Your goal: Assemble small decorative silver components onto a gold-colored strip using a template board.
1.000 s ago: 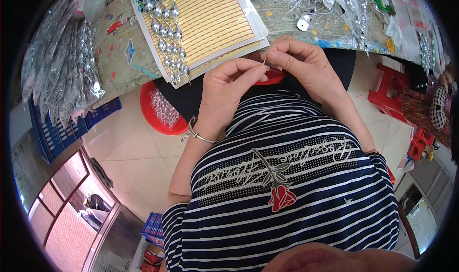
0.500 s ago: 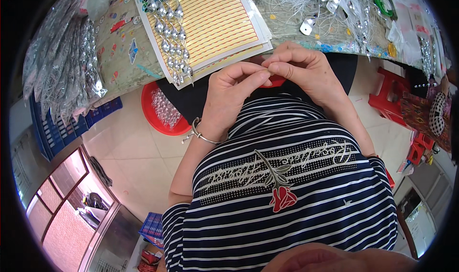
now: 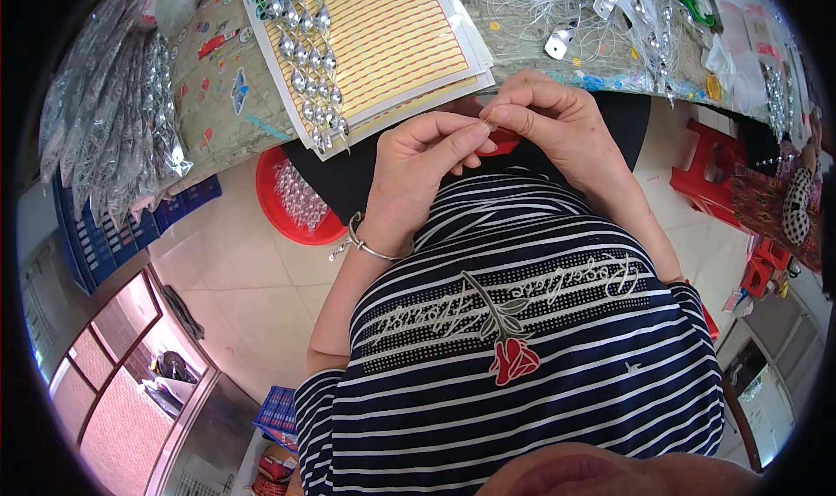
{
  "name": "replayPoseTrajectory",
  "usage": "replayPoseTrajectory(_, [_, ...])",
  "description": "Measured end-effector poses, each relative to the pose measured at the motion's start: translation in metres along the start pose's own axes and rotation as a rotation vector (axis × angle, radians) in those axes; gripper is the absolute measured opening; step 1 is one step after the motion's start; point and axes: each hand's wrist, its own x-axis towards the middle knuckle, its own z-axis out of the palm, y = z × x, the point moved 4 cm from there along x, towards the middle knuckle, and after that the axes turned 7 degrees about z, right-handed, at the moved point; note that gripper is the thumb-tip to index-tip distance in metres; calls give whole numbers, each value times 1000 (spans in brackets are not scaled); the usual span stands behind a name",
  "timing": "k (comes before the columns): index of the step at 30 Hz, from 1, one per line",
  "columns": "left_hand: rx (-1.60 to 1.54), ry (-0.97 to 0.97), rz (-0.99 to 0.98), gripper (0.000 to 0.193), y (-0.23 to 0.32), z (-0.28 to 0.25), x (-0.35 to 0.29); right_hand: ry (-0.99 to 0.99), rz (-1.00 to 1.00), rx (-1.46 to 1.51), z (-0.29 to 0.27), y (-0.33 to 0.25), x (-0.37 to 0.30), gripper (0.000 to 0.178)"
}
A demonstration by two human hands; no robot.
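Head view — left hand (image 3: 422, 155), right hand (image 3: 553, 123), tiny piece (image 3: 490, 124) between — near table edge (image 3: 601, 84)

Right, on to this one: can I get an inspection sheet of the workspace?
Surface: table, greyish, with coloured marks.
Job's things: small piece at the fingertips, too small to identify; sheets with silver strands on top, just beyond the hands.
Clutter: bagged strands at left; threads and silver bits at upper right.
Hands: left hand and right hand both pinching, fingertips close together.
Cables: nothing seen.
Surroundings: red basin holding silver pieces; blue crate at left; red stool at right; tiled floor.
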Motion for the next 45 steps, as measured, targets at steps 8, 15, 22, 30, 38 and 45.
replayPoseTrajectory(8, [-38, 30, -22, 13, -2, 0, -1, 1, 24, 15, 0, 0, 0, 9])
replayPoseTrajectory(15, [1, 10, -5, 12, 0, 0, -1, -30, -20, -25, 1, 2, 0, 9])
replayPoseTrajectory(22, [104, 29, 57, 13, 4, -2, -2, 109, -483, -667, -8, -18, -2, 7])
replayPoseTrajectory(30, [186, 81, 156, 13, 2, -10, -1, 19, -132, -590, -22, -12, -13, 11])
replayPoseTrajectory(38, [78, 57, 114, 11, 0, -2, 0, -106, -27, 130, -8, -12, -9, 13])
replayPoseTrajectory(45, [82, 85, 142, 14, 3, -6, 0, 18, -530, -655, 9, -27, -3, 6])
